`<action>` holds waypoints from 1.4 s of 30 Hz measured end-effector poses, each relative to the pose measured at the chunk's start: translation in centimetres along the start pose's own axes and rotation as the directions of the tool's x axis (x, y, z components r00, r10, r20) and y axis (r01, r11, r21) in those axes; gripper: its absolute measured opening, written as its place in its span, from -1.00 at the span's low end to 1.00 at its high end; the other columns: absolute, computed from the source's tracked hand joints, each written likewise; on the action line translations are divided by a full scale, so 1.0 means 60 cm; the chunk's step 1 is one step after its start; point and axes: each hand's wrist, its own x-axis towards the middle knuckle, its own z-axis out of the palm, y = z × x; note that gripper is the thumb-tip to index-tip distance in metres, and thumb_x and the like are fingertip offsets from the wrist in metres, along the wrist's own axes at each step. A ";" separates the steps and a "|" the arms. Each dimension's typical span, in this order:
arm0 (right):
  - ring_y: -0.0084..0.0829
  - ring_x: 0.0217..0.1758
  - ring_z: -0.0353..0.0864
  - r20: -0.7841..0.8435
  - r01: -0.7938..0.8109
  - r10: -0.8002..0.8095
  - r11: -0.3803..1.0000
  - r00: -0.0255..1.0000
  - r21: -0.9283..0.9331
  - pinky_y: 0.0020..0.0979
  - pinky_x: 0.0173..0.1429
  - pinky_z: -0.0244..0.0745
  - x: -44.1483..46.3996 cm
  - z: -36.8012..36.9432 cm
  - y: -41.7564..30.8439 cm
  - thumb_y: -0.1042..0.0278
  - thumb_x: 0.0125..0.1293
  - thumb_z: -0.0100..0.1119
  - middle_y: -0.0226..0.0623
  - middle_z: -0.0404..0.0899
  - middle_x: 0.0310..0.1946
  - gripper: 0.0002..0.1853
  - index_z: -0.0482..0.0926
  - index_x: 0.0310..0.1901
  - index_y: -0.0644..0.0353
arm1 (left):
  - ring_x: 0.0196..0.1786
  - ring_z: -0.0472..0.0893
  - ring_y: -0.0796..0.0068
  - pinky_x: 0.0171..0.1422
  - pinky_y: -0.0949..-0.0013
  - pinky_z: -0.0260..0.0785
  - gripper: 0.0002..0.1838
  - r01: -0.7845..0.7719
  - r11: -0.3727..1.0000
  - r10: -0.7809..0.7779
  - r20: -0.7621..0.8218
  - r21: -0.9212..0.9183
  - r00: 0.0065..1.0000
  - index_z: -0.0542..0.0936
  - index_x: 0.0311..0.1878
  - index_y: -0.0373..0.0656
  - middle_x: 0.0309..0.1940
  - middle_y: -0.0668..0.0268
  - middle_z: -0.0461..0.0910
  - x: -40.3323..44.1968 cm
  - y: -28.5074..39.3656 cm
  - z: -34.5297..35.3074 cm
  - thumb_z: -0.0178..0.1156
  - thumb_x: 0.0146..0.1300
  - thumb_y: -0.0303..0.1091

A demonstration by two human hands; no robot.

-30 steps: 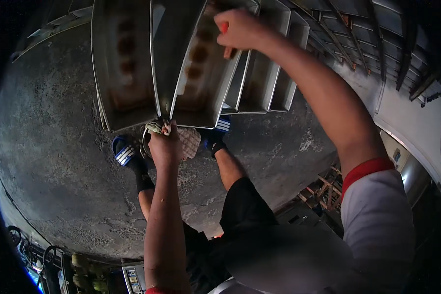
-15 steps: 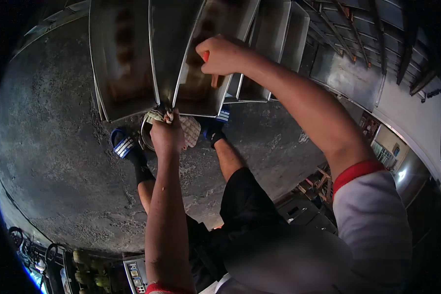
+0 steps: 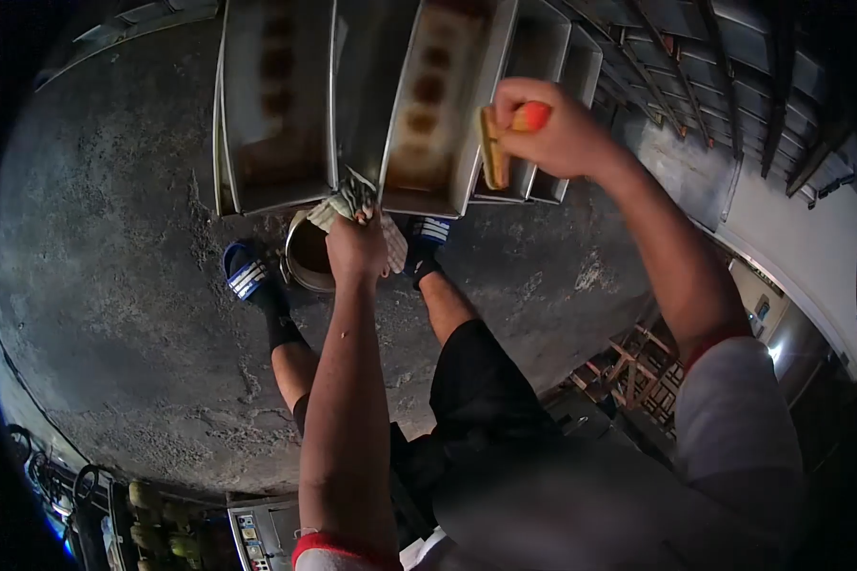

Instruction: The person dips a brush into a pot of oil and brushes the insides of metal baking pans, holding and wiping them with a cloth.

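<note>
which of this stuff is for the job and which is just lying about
Likely for the job:
- brush-like tool in the right hand
- cloth bunched in the left hand
- stained metal trays
- metal bucket by the feet

Seemingly just lying about:
- wooden frames
- pale boxy thing at the bottom edge

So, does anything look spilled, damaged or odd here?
Yes: brown blotches run in a row along the tray left of the right hand, and along another tray farther left. They stand out against grey metal; stain or rust, I can't tell. I see no spill.
</note>
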 end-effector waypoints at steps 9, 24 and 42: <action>-0.45 -0.17 0.62 -0.127 0.208 -0.181 0.945 0.975 0.252 -0.42 -0.04 0.50 0.189 0.208 -0.117 0.48 0.06 0.33 -0.27 0.63 -0.30 -0.84 0.61 -0.29 0.21 | -0.09 0.57 0.44 0.00 0.38 0.39 -0.72 0.292 0.829 -0.297 0.068 -0.477 0.952 0.48 0.04 -0.36 -0.14 0.19 0.62 -0.114 -0.059 -0.196 0.04 0.31 -0.44; -0.12 -0.32 0.54 -0.517 0.256 -0.299 0.954 0.802 -0.154 -0.21 -0.24 0.43 0.356 0.286 -0.056 0.54 -0.03 0.19 -0.19 0.49 -0.42 -0.84 0.63 -0.36 0.12 | -0.21 0.57 0.51 -0.13 0.42 0.40 -0.75 0.168 0.864 -0.223 -0.061 -0.474 0.973 0.50 -0.02 -0.31 -0.22 0.27 0.61 0.025 -0.022 -0.238 0.14 0.31 -0.37; -0.54 -0.26 0.59 -0.586 0.262 0.520 0.567 0.621 0.781 -0.44 -0.13 0.50 0.146 0.373 -0.154 0.42 0.20 0.32 -0.38 0.59 -0.36 -0.82 0.53 -0.20 0.18 | -0.01 0.62 0.02 0.01 0.15 0.43 -0.65 0.048 0.997 -0.023 -0.325 0.068 0.945 0.55 0.06 -0.16 -0.11 0.03 0.64 0.036 -0.010 -0.186 0.21 0.27 -0.21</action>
